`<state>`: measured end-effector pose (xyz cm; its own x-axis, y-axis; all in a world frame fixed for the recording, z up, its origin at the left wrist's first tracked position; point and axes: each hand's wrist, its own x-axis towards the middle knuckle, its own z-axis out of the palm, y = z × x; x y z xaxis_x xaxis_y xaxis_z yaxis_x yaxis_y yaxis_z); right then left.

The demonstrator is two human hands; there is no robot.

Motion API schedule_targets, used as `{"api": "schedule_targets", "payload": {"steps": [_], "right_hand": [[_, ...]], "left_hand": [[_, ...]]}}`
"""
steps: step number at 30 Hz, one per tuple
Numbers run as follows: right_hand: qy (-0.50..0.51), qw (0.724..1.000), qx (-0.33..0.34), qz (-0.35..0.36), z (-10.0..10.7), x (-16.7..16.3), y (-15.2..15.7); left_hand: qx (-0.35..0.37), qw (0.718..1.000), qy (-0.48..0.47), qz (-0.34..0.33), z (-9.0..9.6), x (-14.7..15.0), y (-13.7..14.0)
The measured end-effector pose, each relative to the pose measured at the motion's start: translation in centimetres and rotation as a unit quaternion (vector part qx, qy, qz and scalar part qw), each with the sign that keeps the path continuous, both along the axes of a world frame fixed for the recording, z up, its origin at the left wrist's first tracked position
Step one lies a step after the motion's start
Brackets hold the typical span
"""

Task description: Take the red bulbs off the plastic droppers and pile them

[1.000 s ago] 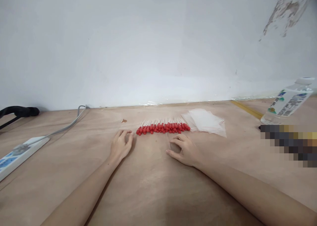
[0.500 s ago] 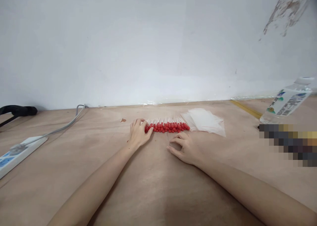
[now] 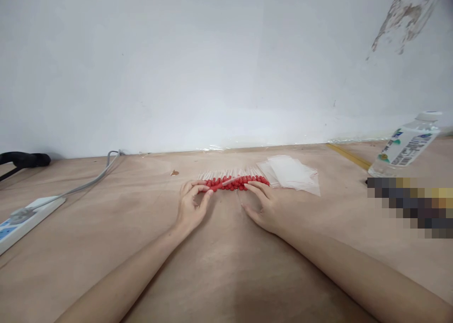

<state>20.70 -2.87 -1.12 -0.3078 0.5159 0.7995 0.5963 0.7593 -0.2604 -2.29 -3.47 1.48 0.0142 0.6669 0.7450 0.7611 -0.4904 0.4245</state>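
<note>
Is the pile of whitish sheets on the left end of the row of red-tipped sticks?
No, the whitish sheets lie at the right end of the red-tipped sticks.

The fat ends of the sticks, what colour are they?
The fat ends are red, best seen in the head view.

A slim stick with a red, rounded head and pale shaft slants across a left-to-right row of crowded red-headed pale sticks, its head near left; the row's shafts point far.
</note>
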Motion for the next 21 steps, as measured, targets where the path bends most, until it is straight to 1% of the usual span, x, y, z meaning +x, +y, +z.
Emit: {"api": "schedule_targets", "payload": {"steps": [2, 4, 7, 9, 13, 16, 19, 21], "right_hand": [[-0.039, 0.999, 0.023, 0.022, 0.2, 0.2, 0.0], [-0.087, 0.995, 0.03, 0.042, 0.3, 0.4, -0.1], [-0.125, 0.991, 0.022, 0.051, 0.3, 0.4, -0.1], [-0.139, 0.988, 0.013, 0.071, 0.3, 0.3, -0.1], [-0.141, 0.983, 0.006, 0.113, 0.2, 0.2, 0.0], [-0.135, 0.984, 0.014, 0.116, 0.0, 0.1, 0.1], [-0.141, 0.982, 0.025, 0.123, -0.3, 0.0, 0.2], [-0.14, 0.981, 0.032, 0.131, -0.5, 0.0, 0.2]], "left_hand": [[-0.021, 0.999, 0.001, -0.038, -0.5, 0.0, -1.2], [-0.038, 0.997, 0.002, -0.072, -1.1, 0.1, -1.8], [-0.054, 0.992, 0.016, -0.117, -1.5, 0.3, -2.0], [-0.061, 0.989, 0.024, -0.136, -1.6, 0.3, -2.0], [-0.074, 0.984, 0.038, -0.157, -1.2, 0.3, -2.2], [-0.08, 0.977, 0.091, -0.176, -1.0, 0.6, -2.5], [-0.066, 0.965, 0.154, -0.203, -1.4, 1.3, -2.4], [-0.045, 0.96, 0.169, -0.219, -1.9, 1.8, -2.1]]}}
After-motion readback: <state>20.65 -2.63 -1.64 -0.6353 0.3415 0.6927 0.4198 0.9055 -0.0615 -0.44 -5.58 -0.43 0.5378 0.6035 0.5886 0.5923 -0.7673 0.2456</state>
